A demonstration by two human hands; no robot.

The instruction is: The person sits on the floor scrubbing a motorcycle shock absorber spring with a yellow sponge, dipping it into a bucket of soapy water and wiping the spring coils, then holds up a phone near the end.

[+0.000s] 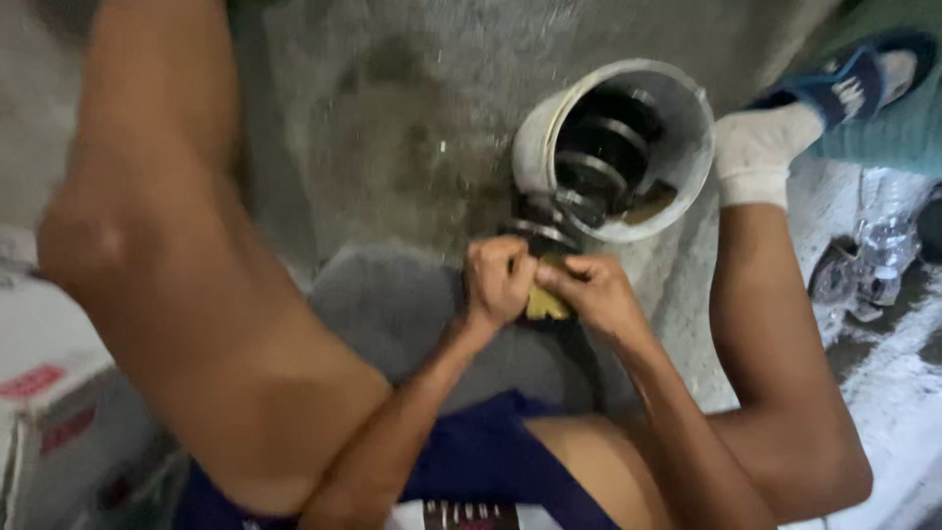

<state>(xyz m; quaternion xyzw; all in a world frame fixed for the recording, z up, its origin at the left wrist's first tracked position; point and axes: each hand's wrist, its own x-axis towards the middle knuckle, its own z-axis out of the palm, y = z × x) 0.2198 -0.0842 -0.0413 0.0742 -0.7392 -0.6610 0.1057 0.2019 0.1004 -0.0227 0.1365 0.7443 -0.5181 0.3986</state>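
Note:
My left hand and my right hand meet over the concrete floor, both pinching a small yellow piece, perhaps a sponge or cloth. Under and just beyond the hands lies a dark round metal part. A white plastic bucket lies tipped on its side right behind them, with several dark ring-shaped metal parts inside. The frame is blurred, so the exact grip on the yellow piece is unclear.
My bare knees frame the scene, left leg and right leg with a white sock and blue sandal. A grey flat stone lies below the hands. Clear plastic bottles rest at the right, a white box at the left.

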